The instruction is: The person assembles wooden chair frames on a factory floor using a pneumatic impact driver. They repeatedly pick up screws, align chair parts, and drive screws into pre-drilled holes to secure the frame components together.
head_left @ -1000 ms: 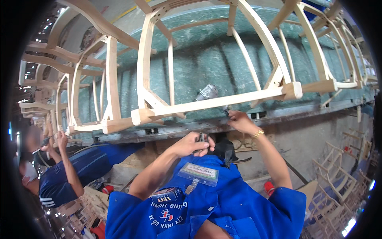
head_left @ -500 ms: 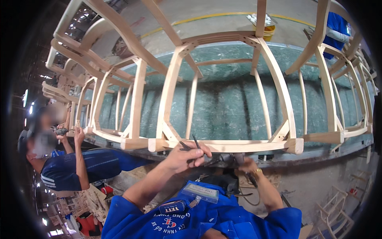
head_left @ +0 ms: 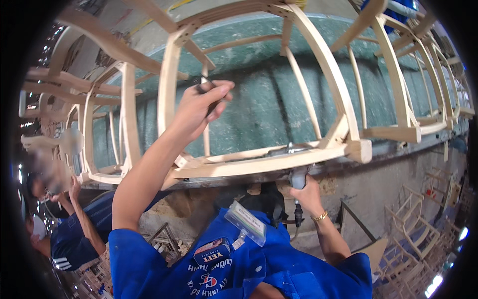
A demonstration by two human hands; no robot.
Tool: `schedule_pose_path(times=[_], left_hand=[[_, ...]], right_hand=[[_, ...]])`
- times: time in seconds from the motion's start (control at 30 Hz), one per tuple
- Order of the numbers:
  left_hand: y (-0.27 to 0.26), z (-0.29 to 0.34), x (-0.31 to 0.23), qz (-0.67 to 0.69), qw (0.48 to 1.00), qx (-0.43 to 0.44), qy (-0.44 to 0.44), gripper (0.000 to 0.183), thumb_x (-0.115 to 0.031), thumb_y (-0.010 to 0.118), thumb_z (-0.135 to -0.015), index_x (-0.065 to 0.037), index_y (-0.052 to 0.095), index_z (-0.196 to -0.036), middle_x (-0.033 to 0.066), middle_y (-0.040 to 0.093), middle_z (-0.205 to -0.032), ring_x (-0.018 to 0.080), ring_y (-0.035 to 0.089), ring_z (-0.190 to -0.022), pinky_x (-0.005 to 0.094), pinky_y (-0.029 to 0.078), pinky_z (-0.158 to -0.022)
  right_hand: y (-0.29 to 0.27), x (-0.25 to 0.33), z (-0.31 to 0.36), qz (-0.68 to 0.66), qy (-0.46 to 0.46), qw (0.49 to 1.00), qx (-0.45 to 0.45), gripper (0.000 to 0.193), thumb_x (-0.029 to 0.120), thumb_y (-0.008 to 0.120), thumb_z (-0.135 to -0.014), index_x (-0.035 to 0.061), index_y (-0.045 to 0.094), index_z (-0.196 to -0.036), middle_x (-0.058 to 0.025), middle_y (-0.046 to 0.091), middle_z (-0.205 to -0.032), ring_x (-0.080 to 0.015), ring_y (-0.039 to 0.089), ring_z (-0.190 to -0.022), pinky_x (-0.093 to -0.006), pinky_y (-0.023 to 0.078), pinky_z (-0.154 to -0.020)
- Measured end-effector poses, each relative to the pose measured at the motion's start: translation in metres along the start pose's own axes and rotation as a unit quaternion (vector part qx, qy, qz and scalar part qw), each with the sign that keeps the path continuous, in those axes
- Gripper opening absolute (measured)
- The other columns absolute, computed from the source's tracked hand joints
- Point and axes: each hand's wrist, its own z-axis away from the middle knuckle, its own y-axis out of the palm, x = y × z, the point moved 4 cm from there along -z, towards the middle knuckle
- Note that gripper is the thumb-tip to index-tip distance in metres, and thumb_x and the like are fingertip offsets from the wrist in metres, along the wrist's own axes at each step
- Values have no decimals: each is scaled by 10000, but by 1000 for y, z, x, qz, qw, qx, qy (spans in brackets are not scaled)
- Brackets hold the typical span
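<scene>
My left hand (head_left: 206, 102) is raised over the left side of a pale wooden chair frame (head_left: 264, 164). Its fingers are closed round a few thin dark screw-like pieces (head_left: 205, 88), partly hidden by the fingers. Lower right, my right hand (head_left: 308, 195) grips the grey handle of a pistol-shaped air screwdriver (head_left: 299, 177). The driver's metal body lies along the frame's near rail, partly behind it, and a hose hangs from its handle. The frame stands on a green-topped bench, its near rail by the bench edge.
More chair frames stand on the green bench (head_left: 249, 109), one to the left (head_left: 129, 114) and others to the right (head_left: 398, 84). A co-worker (head_left: 82, 224) in dark blue works at the left. Stacked wooden frames (head_left: 423, 219) stand on the floor at lower right.
My left hand has risen from the near rail to above the frame's left side. The driver in my right hand has come up to the rail. The view has shifted.
</scene>
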Motion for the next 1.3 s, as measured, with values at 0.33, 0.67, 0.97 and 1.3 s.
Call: schedule_pose_path(times=[0.33,0.67,0.97,1.3], left_hand=[[-68,-125,-22,136,970,-143,141,202,-193,547,-898,8,546,-870,52,543,-742,77,464,-506,197,315,-384],[-54,-149,-4,172,959,-197,110,252,-226,545,-901,14,584,-836,65,580,-702,84,440,-473,216,291,-366],[-65,-151,-15,231,951,-172,113,253,-246,519,-920,-2,549,-858,93,604,-781,76,435,-481,208,295,-371],[-67,-162,-25,225,964,-103,95,253,-217,443,-949,13,520,-1019,126,608,-912,76,432,-513,199,320,-392]], right_hand=[[29,109,-112,-357,-83,927,-75,363,128,731,-670,-19,543,-943,-80,594,-726,-127,558,-606,-262,460,-554],[72,141,-190,-641,-169,712,230,486,457,469,-871,-15,456,-983,-45,452,-578,-119,405,-473,-238,340,-450],[75,147,-202,-664,-180,700,191,418,262,541,-854,-86,446,-1065,-151,545,-937,-153,514,-565,-300,433,-463],[72,163,-193,-636,-173,735,158,457,350,530,-846,-68,471,-1020,-108,522,-875,-130,487,-543,-272,392,-466]])
